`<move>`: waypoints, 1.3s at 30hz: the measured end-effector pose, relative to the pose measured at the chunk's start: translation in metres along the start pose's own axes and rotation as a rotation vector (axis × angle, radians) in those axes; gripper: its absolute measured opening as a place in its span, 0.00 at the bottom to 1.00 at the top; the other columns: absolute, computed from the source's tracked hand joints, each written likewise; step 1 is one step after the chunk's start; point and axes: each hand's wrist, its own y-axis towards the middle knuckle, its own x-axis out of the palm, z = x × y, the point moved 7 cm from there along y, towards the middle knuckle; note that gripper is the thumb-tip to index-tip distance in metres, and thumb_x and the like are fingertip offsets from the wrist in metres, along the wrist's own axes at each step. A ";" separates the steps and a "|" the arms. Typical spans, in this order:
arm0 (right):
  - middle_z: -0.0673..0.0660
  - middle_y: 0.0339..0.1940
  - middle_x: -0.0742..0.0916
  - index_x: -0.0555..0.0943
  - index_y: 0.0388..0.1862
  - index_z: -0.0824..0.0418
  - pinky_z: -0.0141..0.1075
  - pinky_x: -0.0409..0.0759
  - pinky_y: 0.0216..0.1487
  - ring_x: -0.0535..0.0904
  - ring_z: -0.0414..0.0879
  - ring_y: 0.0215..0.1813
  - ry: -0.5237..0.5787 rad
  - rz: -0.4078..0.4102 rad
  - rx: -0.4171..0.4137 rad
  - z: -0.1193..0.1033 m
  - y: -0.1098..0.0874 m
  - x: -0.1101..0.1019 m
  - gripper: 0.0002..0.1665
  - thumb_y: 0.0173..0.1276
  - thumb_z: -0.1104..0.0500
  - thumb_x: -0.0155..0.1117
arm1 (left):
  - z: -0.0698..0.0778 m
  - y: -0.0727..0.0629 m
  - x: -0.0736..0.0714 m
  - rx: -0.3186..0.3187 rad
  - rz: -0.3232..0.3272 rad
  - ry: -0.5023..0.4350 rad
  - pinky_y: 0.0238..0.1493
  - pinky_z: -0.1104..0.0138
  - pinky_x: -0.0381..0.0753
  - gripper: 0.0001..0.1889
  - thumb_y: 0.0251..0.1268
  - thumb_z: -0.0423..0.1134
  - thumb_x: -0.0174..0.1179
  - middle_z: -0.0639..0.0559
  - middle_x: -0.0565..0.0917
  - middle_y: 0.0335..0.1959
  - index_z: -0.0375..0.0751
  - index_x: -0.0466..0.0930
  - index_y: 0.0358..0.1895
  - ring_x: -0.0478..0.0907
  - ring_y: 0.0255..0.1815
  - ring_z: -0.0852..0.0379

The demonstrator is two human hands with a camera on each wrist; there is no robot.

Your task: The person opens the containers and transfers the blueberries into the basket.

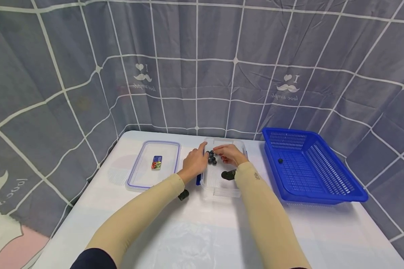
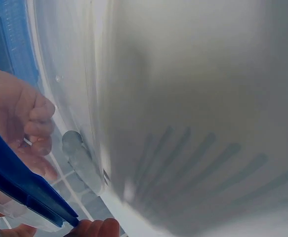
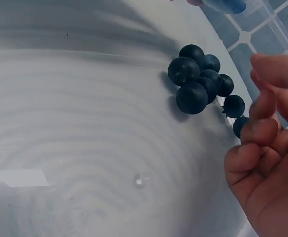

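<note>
A clear plastic food box (image 1: pixel 219 183) stands mid-table, holding several blueberries (image 1: pixel 211 158) bunched near its far left side. My left hand (image 1: pixel 194 161) grips the box's left side by a blue latch (image 2: pixel 22 180), fingertips (image 2: pixel 97 228) curled over the latch's end in the left wrist view. Over the far part of the box is my right hand (image 1: pixel 229 152), close to the berries. Its fingers curl and the thumb meets a fingertip; no berry shows between them. In the right wrist view the blueberries (image 3: pixel 192 98) cluster left of that hand, one partly hidden behind its fingers.
To the left lies a clear lid (image 1: pixel 143 175) with a blue seal and a small printed label (image 1: pixel 156 162). A blue slotted basket (image 1: pixel 309 164) at the right holds a single blueberry (image 1: pixel 280 160). Grey curtain (image 1: pixel 215 78) with white lines hangs behind the table.
</note>
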 end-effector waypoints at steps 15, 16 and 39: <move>0.50 0.25 0.78 0.85 0.57 0.62 0.30 0.69 0.25 0.68 0.39 0.23 0.053 0.275 0.005 0.015 0.007 -0.015 0.19 0.67 0.62 0.68 | -0.001 -0.001 -0.001 -0.003 -0.008 -0.015 0.54 0.44 0.78 0.27 0.81 0.52 0.40 0.41 0.79 0.62 0.62 0.57 0.79 0.77 0.61 0.41; 0.50 0.23 0.77 0.85 0.57 0.63 0.30 0.69 0.25 0.68 0.39 0.23 0.050 0.278 0.002 0.015 0.006 -0.015 0.20 0.67 0.62 0.68 | -0.001 0.000 -0.001 -0.003 -0.007 -0.016 0.54 0.43 0.78 0.27 0.81 0.52 0.40 0.41 0.79 0.63 0.62 0.57 0.79 0.77 0.61 0.41; 0.50 0.25 0.79 0.85 0.56 0.64 0.29 0.74 0.28 0.71 0.39 0.26 0.080 0.314 -0.003 0.022 0.005 -0.012 0.20 0.66 0.63 0.68 | -0.001 -0.001 0.000 0.005 -0.001 -0.018 0.53 0.43 0.78 0.27 0.81 0.51 0.40 0.40 0.79 0.62 0.61 0.57 0.79 0.78 0.60 0.40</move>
